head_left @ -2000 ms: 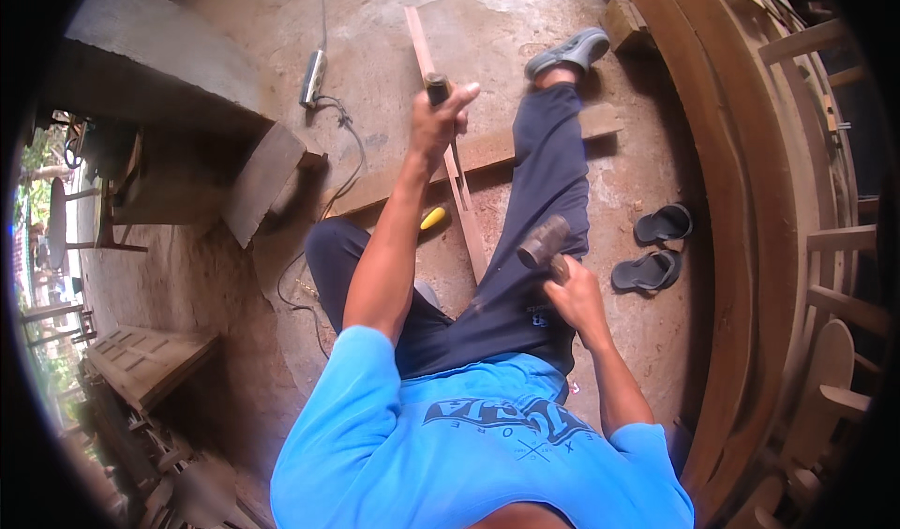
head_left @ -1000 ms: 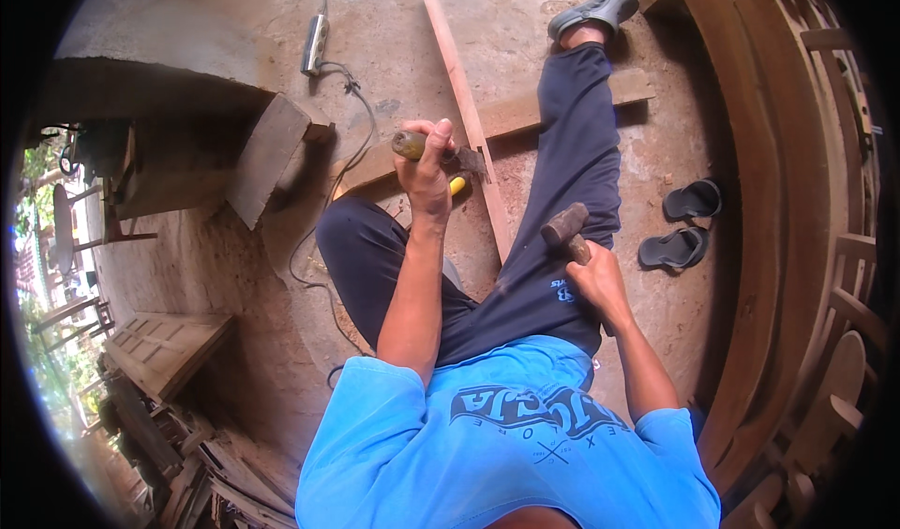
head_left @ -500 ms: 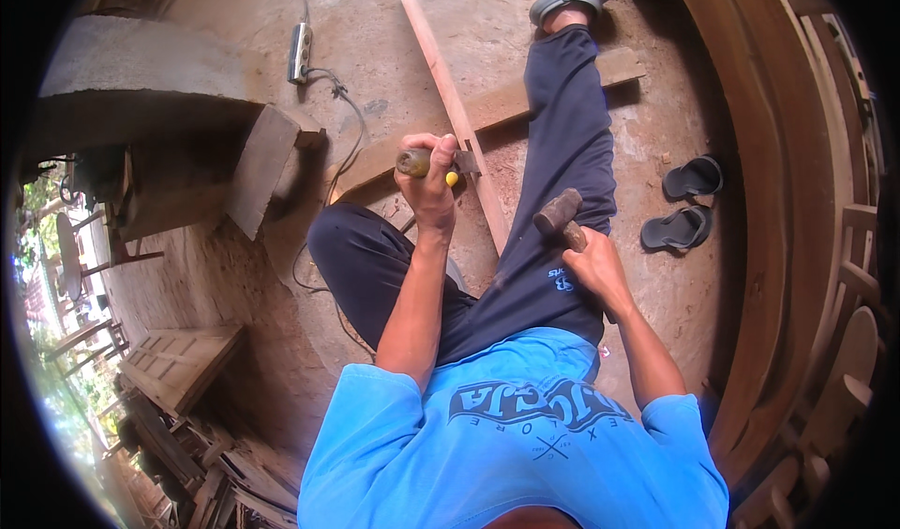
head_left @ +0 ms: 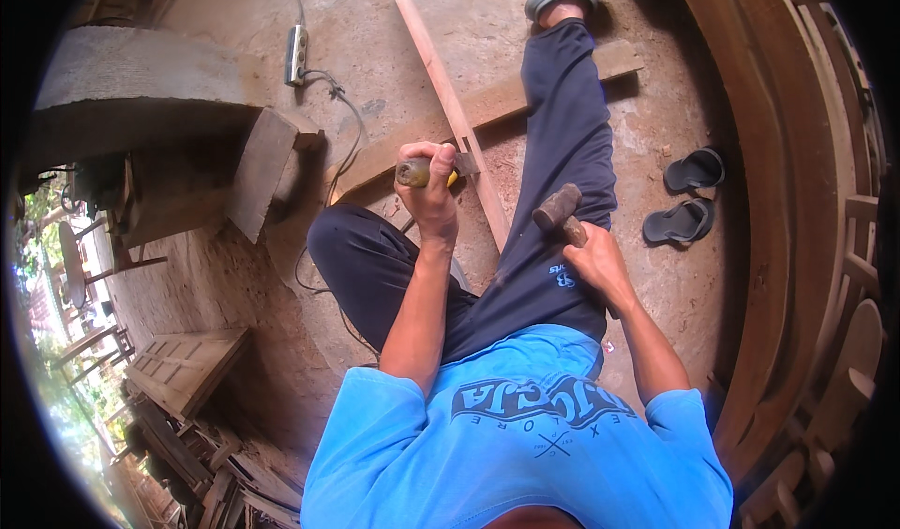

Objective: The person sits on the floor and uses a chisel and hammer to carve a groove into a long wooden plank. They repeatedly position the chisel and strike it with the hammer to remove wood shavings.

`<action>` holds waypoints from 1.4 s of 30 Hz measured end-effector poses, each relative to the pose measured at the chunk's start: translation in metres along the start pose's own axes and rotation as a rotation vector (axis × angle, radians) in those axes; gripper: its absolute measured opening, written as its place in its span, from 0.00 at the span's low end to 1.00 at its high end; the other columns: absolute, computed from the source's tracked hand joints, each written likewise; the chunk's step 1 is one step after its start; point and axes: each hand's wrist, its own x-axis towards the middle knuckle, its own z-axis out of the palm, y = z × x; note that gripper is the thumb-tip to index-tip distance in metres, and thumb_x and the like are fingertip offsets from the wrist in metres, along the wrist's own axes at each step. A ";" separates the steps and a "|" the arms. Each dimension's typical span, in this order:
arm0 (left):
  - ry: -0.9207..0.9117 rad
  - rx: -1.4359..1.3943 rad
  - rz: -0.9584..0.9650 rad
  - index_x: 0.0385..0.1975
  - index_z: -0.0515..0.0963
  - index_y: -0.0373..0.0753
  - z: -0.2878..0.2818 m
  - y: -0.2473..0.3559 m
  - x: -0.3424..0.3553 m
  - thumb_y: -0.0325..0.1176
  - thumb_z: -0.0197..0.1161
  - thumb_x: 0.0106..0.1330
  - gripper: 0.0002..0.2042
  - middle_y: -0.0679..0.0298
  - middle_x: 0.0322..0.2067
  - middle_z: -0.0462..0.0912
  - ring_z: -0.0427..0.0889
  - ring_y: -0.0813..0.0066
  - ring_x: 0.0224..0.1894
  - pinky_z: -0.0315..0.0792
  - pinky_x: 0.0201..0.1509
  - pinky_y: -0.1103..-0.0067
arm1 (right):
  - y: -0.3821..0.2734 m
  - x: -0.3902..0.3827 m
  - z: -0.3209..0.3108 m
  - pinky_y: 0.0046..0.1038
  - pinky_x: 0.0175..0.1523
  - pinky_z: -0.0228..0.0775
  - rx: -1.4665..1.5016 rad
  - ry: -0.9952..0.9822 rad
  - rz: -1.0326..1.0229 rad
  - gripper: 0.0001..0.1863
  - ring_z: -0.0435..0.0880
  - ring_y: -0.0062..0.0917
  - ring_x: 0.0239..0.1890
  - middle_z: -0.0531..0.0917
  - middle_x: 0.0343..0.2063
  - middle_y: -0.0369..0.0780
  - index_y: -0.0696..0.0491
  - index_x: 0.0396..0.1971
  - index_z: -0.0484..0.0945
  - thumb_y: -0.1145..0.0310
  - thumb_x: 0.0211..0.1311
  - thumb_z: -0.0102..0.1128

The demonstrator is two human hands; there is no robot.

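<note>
My left hand (head_left: 430, 192) is closed round the yellow-and-dark handle of a chisel (head_left: 466, 163). Its wide metal blade meets a long, narrow strip of wood (head_left: 431, 56), beside a dark notch cut in the strip. That strip lies across a thicker wooden plank (head_left: 506, 103) on the ground and runs back between my legs. In my right hand (head_left: 596, 259) is a hammer (head_left: 559, 207), gripped by its handle close to the head. The hammer head is over my outstretched right thigh, apart from the chisel.
A power strip (head_left: 296, 56) with a dark cable (head_left: 352, 121) lies at the far left. Dark sandals (head_left: 679, 223) rest on the ground to my right, beside long stacked timbers (head_left: 750, 79). Wooden blocks (head_left: 267, 163) and a panelled wooden piece (head_left: 187, 365) are on the left.
My left hand has turned slightly on the chisel, and less of the yellow handle end shows apart from the fingers. The hammer stays in nearly the same place.
</note>
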 end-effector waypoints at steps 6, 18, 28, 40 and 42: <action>-0.008 0.008 0.014 0.38 0.74 0.39 -0.002 -0.003 -0.002 0.27 0.68 0.71 0.08 0.66 0.33 0.77 0.76 0.78 0.38 0.72 0.49 0.79 | -0.001 0.000 -0.001 0.46 0.40 0.72 -0.018 -0.004 0.000 0.13 0.83 0.54 0.34 0.82 0.26 0.56 0.60 0.31 0.78 0.65 0.49 0.63; -0.011 0.009 0.023 0.38 0.73 0.39 -0.003 -0.007 -0.003 0.28 0.69 0.71 0.08 0.66 0.33 0.77 0.77 0.77 0.38 0.73 0.49 0.78 | -0.001 0.001 0.000 0.46 0.40 0.72 -0.029 -0.007 0.003 0.12 0.83 0.54 0.33 0.82 0.26 0.55 0.60 0.29 0.77 0.66 0.50 0.63; -0.011 -0.008 0.026 0.38 0.74 0.39 -0.004 -0.008 -0.004 0.27 0.69 0.71 0.08 0.66 0.33 0.78 0.77 0.77 0.38 0.73 0.49 0.78 | -0.002 0.001 -0.001 0.46 0.40 0.72 -0.007 -0.013 -0.003 0.13 0.83 0.53 0.33 0.82 0.25 0.55 0.60 0.29 0.77 0.65 0.50 0.63; -0.003 -0.003 0.031 0.38 0.74 0.38 -0.003 -0.008 -0.007 0.28 0.69 0.71 0.08 0.65 0.33 0.79 0.78 0.77 0.38 0.73 0.49 0.78 | -0.001 0.002 0.000 0.45 0.40 0.73 -0.016 -0.019 -0.004 0.13 0.83 0.53 0.33 0.82 0.26 0.56 0.60 0.30 0.78 0.65 0.50 0.63; 0.008 0.008 0.032 0.37 0.74 0.38 -0.001 -0.008 -0.008 0.28 0.70 0.70 0.08 0.65 0.33 0.79 0.78 0.78 0.37 0.73 0.49 0.78 | -0.001 0.002 0.000 0.45 0.41 0.73 -0.025 -0.028 0.020 0.13 0.83 0.53 0.33 0.82 0.27 0.56 0.60 0.30 0.78 0.65 0.50 0.63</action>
